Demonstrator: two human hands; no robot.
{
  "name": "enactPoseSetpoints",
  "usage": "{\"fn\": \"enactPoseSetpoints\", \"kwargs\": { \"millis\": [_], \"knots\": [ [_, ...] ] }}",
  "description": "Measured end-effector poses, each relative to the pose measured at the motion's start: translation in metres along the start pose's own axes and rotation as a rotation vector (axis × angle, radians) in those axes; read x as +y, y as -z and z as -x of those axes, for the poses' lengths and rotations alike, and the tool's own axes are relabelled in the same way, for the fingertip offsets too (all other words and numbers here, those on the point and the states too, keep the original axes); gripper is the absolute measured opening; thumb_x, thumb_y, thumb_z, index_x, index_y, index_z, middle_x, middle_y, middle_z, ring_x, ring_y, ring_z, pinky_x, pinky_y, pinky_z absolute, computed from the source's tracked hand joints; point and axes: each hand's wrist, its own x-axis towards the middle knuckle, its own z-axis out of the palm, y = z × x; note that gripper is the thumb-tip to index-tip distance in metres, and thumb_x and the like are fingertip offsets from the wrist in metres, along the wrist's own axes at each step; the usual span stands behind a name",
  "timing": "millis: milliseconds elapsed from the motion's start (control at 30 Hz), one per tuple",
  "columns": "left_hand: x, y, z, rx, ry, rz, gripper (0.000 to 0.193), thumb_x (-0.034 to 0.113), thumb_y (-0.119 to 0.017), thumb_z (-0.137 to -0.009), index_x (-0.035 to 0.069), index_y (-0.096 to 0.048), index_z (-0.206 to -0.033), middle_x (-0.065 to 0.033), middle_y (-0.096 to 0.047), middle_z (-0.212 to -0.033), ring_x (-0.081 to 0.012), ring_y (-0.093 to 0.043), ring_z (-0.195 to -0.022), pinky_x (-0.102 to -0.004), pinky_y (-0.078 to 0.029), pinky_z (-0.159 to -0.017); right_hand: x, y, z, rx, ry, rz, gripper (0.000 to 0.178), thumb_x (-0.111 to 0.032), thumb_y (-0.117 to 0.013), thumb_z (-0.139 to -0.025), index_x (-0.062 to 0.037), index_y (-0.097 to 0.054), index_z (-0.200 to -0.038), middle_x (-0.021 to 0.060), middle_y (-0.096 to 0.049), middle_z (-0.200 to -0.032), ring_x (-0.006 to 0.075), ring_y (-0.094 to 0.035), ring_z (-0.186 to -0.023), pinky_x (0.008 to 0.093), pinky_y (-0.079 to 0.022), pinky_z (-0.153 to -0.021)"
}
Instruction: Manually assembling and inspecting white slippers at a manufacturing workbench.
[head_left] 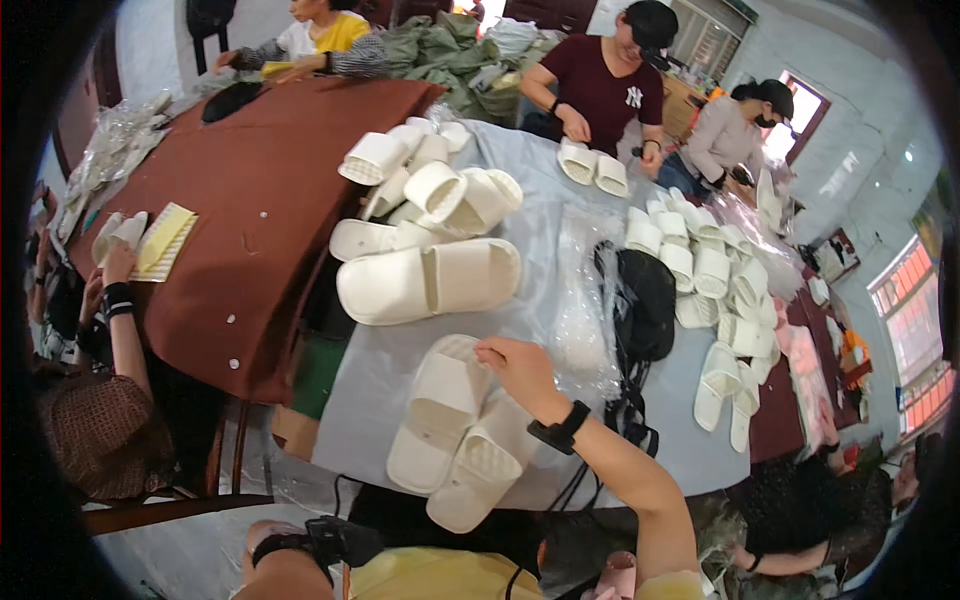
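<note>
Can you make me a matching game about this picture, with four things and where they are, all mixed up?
1. Black bag
2. Grey cloth
3. Green sacks
4. Right hand

A. Beyond the brown table
B. Fingertips at a white slipper
C. Beside clear plastic
D. Under many slippers

Pairs: 1-C, 2-D, 3-A, 4-B

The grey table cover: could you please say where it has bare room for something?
The cover is bare between the left slipper pile and clear plastic bag, and between the black bag and right slipper cluster. Crowded: both slipper groups, and around the front slippers and right hand.
</note>
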Motion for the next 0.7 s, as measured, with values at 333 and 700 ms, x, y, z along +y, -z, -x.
{"fn": "enactPoseSetpoints", "kwargs": {
  "millis": [333, 700],
  "knots": [
    [0.002, -0.013, 0.011, 0.023, 0.051, -0.258, 0.037, 0.031, -0.063, -0.083, -0.002, -0.06, -0.098, -0.0105, -0.061, -0.079, -0.0195, -0.056, -0.061, -0.0263, -0.038, -0.047, 0.004, 0.005, 0.0, -0.039, -0.099, -0.074, 0.016, -0.017, -0.057, -0.082, -0.0101, -0.067, -0.093, 0.0041, -0.068, -0.079, 0.0191, -0.065, -0.073, 0.0277, -0.048, -0.062],
    [-0.013, 0.068, 0.081, -0.182, 0.747, -0.678, 0.026, 0.026, -0.058, -0.087, 0.003, -0.057, -0.1, -0.0131, -0.06, -0.087, -0.0243, -0.058, -0.075, -0.0319, -0.045, -0.063, 0.014, -0.001, 0.003, -0.034, -0.115, -0.228, 0.016, -0.017, -0.057, -0.081, -0.0075, -0.065, -0.092, 0.0084, -0.066, -0.078, 0.0243, -0.063, -0.072, 0.0307, -0.047, -0.064]
  ]
}}
